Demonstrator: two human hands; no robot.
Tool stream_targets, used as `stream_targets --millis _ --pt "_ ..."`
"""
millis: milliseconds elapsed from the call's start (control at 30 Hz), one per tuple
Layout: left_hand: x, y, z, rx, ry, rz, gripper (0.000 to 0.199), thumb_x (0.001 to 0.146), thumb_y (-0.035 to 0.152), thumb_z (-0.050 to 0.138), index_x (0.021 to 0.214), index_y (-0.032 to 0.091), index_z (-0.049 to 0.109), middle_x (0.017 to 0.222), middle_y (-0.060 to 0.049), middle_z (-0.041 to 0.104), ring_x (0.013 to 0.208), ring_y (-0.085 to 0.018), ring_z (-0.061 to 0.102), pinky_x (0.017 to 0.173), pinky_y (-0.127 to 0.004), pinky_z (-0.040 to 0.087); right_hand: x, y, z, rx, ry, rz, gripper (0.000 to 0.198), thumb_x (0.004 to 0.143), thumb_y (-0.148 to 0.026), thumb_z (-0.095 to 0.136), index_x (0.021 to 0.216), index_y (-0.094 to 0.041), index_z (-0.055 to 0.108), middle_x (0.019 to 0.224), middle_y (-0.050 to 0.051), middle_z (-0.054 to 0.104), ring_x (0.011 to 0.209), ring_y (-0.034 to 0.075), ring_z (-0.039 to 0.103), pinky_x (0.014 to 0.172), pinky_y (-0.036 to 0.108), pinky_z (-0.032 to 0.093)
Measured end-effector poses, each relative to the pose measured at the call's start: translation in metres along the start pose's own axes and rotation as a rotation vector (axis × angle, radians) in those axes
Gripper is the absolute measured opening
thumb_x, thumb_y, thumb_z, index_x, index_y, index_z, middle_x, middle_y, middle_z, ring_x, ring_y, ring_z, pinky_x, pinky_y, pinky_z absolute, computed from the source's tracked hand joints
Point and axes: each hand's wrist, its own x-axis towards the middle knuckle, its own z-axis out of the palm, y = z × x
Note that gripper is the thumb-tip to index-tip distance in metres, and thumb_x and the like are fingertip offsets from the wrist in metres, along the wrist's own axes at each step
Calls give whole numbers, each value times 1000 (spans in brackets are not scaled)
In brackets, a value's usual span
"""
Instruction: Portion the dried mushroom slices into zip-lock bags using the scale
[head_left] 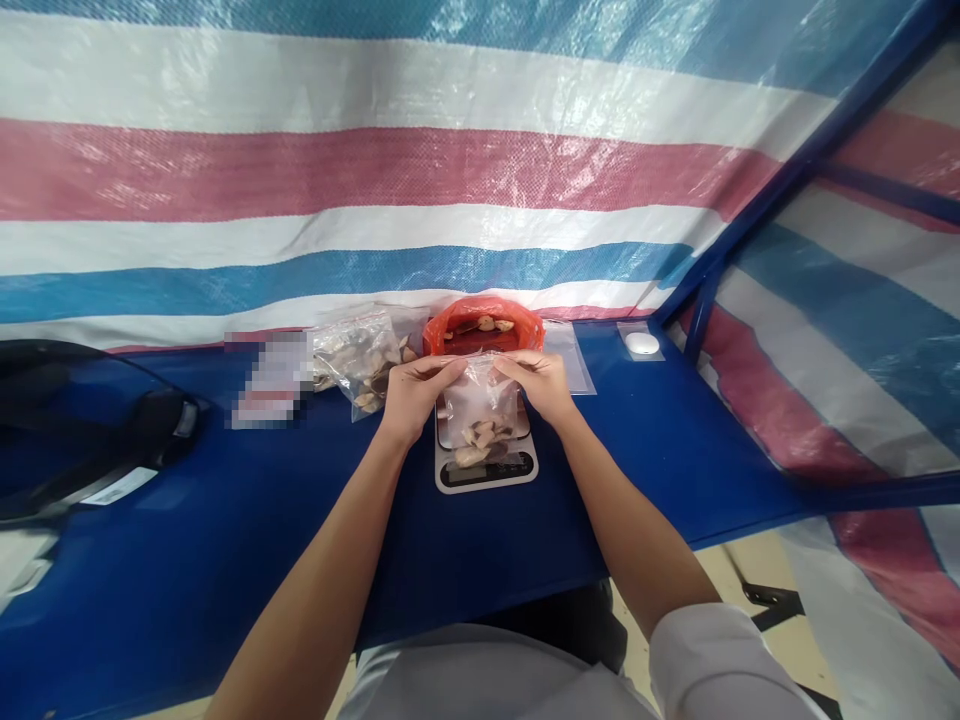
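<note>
The left hand [420, 395] and right hand [541, 385] pinch a clear zip-lock bag [484, 395] by its top edge, seemingly to keep it taut, over a digital scale [526, 440], with a red plastic bag [432, 332] at twelve o'clock.

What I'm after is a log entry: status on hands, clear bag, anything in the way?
Left hand and right hand pinching clear bag by its top edge. Pale pieces low in the bag, scale beneath. Red bag behind; nothing visibly blocking.

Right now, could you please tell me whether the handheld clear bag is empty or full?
Partly filled: pale pieces show near the bottom of the clear bag, none in its upper part.
</note>
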Motion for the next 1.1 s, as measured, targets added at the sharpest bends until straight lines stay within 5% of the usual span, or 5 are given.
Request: stream_targets --millis 333,767,1100 --pt "8 3 9 40 -40 83 24 69 41 84 71 17 79 65 -4 74 61 -16 65 64 -28 53 1 2 -6 -45 -12 -35 27 78 -49 78 81 -23 81 79 3 79 76 23 74 73 36 62" --pt "5 1 11 69 -63 48 29 67 42 84 79 16 81 70 -6 76 64 -18 67 64 -28 55 -1 1 1 -25 77 -8 23 70 -46 81 76 -23 81 73 2 78 66 20 72 62 33 61" --pt "4 5 8 77 -93 57 26 66 42 83 68 16 78 65 -5 74 61 -17 65 62 -27 53 -3 -3 -3 -26 -31 23 30 76 -52 77 75 -22 79 75 3 78 66 21 73 57 30 58"
